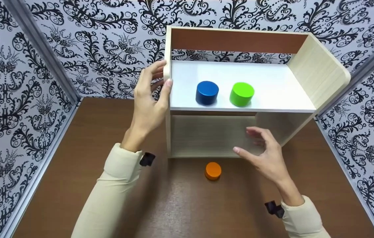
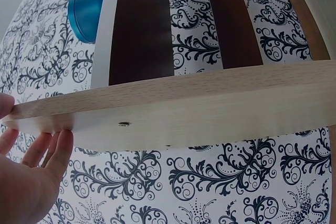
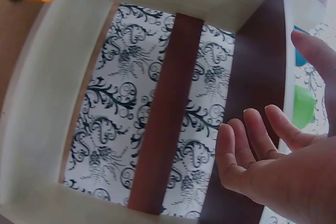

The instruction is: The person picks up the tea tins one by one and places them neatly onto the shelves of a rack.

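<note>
My left hand (image 1: 150, 96) grips the left side panel (image 2: 210, 98) of a small wooden shelf unit (image 1: 325, 66), its thumb on the front edge and its fingers on the outer face. In front of the lower compartment, my right hand (image 1: 268, 158) hangs with thumb and fingers spread and nothing between them. A blue cylinder (image 1: 207, 93) and a green cylinder (image 1: 242, 94) stand side by side on the white upper shelf (image 1: 273, 79). An orange cylinder (image 1: 213, 171) stands on the brown table, just in front of the unit's base.
The brown tabletop (image 1: 180, 208) runs around the unit. Patterned panels (image 1: 107, 43) wall it in at the back and both sides, with metal strips (image 1: 43, 49) at the corners. Behind the upper shelf, a brown rail (image 1: 236, 41) spans the unit.
</note>
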`<action>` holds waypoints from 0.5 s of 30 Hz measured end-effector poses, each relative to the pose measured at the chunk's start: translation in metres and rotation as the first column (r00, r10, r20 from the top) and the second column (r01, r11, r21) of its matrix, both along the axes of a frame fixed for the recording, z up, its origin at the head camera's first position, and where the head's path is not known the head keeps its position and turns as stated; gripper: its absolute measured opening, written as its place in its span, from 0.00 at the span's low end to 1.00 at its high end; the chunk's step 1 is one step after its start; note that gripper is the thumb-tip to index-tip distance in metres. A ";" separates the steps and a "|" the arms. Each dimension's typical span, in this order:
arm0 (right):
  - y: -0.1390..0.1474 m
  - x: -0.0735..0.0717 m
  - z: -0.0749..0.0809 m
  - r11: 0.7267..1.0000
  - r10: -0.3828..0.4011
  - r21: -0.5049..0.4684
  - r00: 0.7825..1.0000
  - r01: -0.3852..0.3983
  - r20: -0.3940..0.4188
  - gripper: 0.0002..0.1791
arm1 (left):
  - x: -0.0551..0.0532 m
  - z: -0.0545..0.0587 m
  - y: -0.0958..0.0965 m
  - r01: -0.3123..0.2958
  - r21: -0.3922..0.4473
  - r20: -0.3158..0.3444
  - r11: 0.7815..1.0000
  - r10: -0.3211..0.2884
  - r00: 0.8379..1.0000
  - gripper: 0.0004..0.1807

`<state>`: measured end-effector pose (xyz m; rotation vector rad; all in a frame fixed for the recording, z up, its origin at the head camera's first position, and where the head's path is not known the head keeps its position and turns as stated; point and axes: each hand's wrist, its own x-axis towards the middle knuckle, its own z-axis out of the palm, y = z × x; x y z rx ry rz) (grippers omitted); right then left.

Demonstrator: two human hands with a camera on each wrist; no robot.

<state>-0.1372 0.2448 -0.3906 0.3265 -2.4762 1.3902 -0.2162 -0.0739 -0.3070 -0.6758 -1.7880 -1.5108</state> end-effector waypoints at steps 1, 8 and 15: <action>0.000 0.000 -0.003 1.000 0.007 0.000 1.000 -0.007 0.007 0.35 | 0.000 0.000 0.000 0.000 -0.001 0.000 1.000 0.000 1.000 0.22; -0.002 0.002 -0.024 0.999 0.033 0.022 0.998 -0.035 0.061 0.36 | 0.000 0.000 0.000 0.001 -0.003 0.006 1.000 -0.001 1.000 0.22; -0.006 -0.002 -0.042 0.999 0.034 0.040 0.997 -0.037 0.073 0.38 | 0.001 0.000 0.000 -0.006 -0.004 0.008 1.000 0.006 1.000 0.22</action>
